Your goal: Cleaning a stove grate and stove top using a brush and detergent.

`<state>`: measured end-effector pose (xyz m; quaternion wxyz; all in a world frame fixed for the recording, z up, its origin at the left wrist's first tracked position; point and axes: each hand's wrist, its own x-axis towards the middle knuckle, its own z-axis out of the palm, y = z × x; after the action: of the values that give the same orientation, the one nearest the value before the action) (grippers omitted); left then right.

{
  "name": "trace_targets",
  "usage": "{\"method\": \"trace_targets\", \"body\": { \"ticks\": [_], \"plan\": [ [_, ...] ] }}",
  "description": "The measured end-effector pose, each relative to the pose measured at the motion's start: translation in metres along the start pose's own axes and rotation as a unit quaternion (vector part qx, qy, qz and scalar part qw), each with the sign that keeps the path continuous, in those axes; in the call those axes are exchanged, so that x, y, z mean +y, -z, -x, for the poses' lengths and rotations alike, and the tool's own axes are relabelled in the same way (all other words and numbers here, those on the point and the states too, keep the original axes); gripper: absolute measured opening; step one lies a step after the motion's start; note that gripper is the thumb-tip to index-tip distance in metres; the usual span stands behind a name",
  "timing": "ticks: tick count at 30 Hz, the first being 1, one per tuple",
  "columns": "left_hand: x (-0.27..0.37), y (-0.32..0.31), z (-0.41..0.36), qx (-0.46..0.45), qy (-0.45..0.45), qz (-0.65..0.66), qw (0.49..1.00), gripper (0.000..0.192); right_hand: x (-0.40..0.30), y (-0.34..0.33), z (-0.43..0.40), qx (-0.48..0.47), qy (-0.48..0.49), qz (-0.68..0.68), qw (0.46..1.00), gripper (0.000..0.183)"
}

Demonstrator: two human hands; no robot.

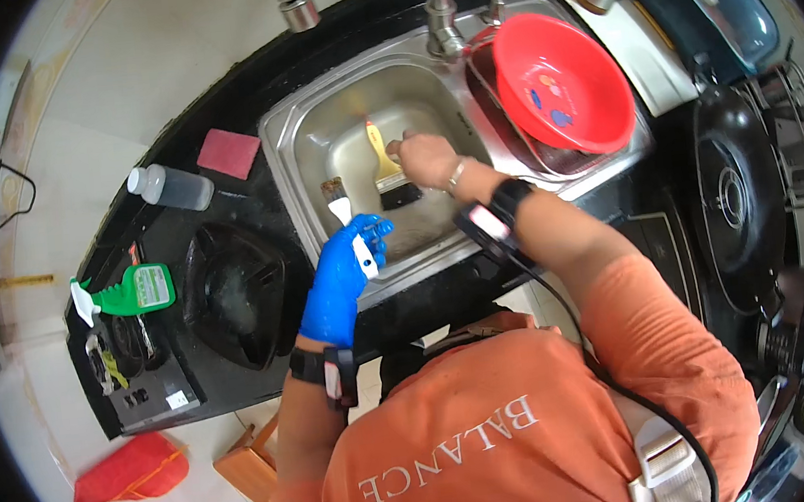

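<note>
My left hand (349, 270), in a blue rubber glove, holds the white handle of a small brush (339, 202) with its dark, dirty bristles raised over the left side of the sink. My bare right hand (426, 159) is above the stainless steel sink basin (456, 93), its fingers bent. Just beside those fingers a wide paintbrush (382, 155) with a yellow handle and black bristles lies in the basin; whether the hand touches it I cannot tell.
A red plastic basin (575, 89) rests on a wire rack right of the sink, near the faucet (444, 29). On the left counter are a pink sponge (229, 153), a clear bottle (174, 189), a green spray bottle (137, 289) and a black container (236, 296). A black wok (738, 197) is at right.
</note>
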<state>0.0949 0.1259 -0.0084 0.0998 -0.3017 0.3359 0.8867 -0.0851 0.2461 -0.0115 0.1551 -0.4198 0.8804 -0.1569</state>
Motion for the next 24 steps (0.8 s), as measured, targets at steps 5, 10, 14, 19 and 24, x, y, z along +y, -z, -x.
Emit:
{"method": "trace_targets", "body": {
  "ticks": [5,10,14,19,24],
  "plan": [
    [-0.01,-0.01,0.042,0.05,0.006,-0.015,0.999,0.029,0.029,-0.071,-0.085,-0.049,0.083,0.213,0.972,0.031],
    [-0.007,-0.01,0.059,0.105,0.014,-0.031,0.994,0.027,0.027,-0.094,-0.089,-0.103,0.191,0.439,0.872,0.031],
    [0.001,-0.019,0.063,0.074,-0.002,-0.004,0.997,0.025,-0.004,-0.039,-0.074,-0.214,0.144,0.432,0.864,0.029],
    [0.001,-0.012,0.021,0.031,-0.003,-0.02,0.999,0.021,-0.002,0.016,-0.016,-0.084,0.077,0.199,0.973,0.019],
    [-0.006,-0.014,-0.011,0.026,0.007,0.043,0.999,0.015,0.001,0.019,0.042,-0.121,-0.048,0.197,0.972,0.02]
  ]
}}
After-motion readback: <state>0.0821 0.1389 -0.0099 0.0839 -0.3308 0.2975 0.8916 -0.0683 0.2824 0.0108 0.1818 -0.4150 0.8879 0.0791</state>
